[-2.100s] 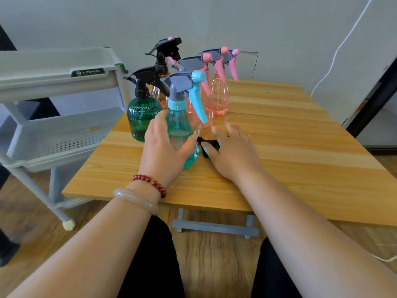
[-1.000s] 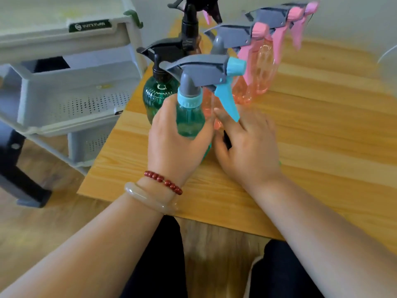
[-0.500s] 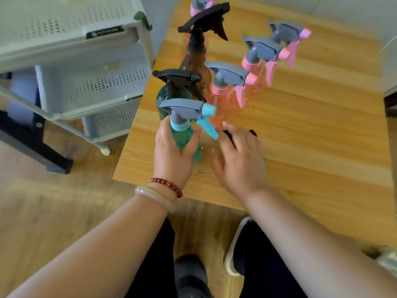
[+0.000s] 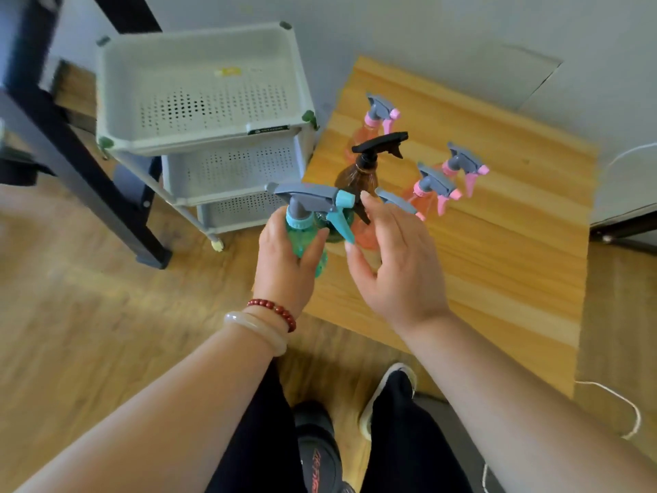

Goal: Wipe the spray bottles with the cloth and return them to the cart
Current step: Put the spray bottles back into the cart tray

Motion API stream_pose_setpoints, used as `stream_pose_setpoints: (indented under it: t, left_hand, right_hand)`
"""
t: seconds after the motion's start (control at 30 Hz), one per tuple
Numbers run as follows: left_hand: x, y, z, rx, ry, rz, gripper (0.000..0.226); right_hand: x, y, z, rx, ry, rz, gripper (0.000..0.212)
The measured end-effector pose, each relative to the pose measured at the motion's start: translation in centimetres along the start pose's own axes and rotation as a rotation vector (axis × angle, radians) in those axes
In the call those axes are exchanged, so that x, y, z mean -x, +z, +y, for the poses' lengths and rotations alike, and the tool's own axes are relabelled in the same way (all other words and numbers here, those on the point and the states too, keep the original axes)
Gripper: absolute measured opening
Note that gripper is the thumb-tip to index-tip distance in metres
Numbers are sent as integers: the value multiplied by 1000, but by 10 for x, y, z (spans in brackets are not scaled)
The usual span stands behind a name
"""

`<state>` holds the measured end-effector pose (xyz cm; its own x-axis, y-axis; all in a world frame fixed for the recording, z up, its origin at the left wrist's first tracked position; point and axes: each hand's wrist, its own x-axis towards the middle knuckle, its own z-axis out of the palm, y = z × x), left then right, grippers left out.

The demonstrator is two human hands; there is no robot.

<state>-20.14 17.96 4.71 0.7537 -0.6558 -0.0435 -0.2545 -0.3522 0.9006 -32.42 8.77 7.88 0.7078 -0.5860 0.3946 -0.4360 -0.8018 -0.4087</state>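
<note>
Now L grip (image 4: pixel 284 272) holds teal bottle (image 4: pixel 302 236); R grip (image 4: pixel 401 268) released; amber bottle (image 4: pixel 357 177) behind.

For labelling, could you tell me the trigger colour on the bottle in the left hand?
The trigger is light blue, clearest in the head view.

Teal bottle (image 4: pixel 305 240): body mostly behind left hand (image 4: pixel 284 268), base not visible. Dark green bottle (image 4: pixel 332 232): only a sliver shows behind the teal trigger. Nearest pink bottle (image 4: pixel 363 237): right hand (image 4: pixel 394 265) covers most of it; only the head tip and part of the body show. Amber bottle (image 4: pixel 357 179): lower part blocked by the teal spray head. Cart (image 4: pixel 199 138): label (image 4: pixel 267 129) too small to read, lower tiers partly under the top tray. Worktop (image 4: pixel 497 261): near-left corner behind both hands. Dark frame (image 4: pixel 124 215): blurred, cut by the left edge. Shoe (image 4: pixel 314 453): cut at the bottom, print unreadable. White cable (image 4: pixel 631 153) runs off the right edge.
</note>
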Motion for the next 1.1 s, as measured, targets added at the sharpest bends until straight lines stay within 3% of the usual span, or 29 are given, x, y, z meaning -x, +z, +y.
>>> stream_pose_setpoints:
  t: [0.27,0.57,0.73,1.1]
  left_hand:
    - [-32,-43,38,-5,-46,75,42]
    - [-99,-92,26,39,-116,156,36]
    - [-140,-117,16,19,-115,121,34]
    - [-243,-127,3,72,-181,80,29]
  right_hand:
    - [-51,-15,-31,-1,-16,-24,43]
    - [-122,21,-60,40,-23,-107,43]
    - [-151,45,-75,72,16,-146,42]
    - [-208,94,-49,184,199,-477,50]
